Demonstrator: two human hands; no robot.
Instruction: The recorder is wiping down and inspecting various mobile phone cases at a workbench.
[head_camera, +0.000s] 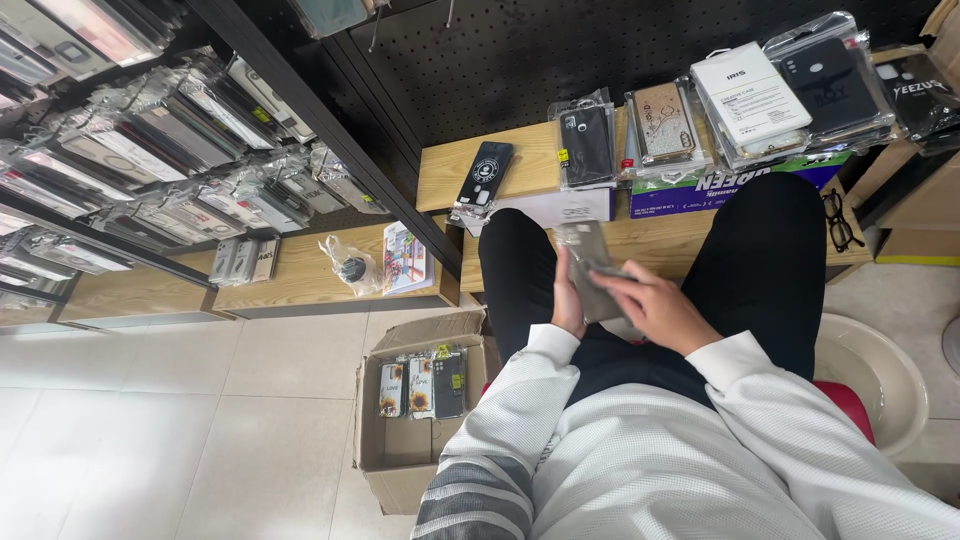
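While sitting with knees against a low wooden shelf (520, 165), the person has a grey phone case in a clear sleeve (588, 262) held over the lap. Left hand (568, 300) is wrapped around its left edge from behind, and the right hand (655, 308) lies across the front with fingers pinching the lower part of the sleeve. Looks to me like the checking-or-unsleeving stage (hard to say which, since the fingers cover the flap). Whatever comes after would want the left hand's grip kept steady while the right works the thin plastic, because that stuff is slippery.

On the shelf ahead sit a black phone case (484, 176), a packaged black case (587, 143), a tan patterned one (664, 122) and a white boxed case (750, 100). Down on the pale tiled floor, an open cardboard box (405, 455) holds a few more cases on end. Hanging racks of packaged cases (150, 150) fill the left wall, with black pegboard behind the shelf.
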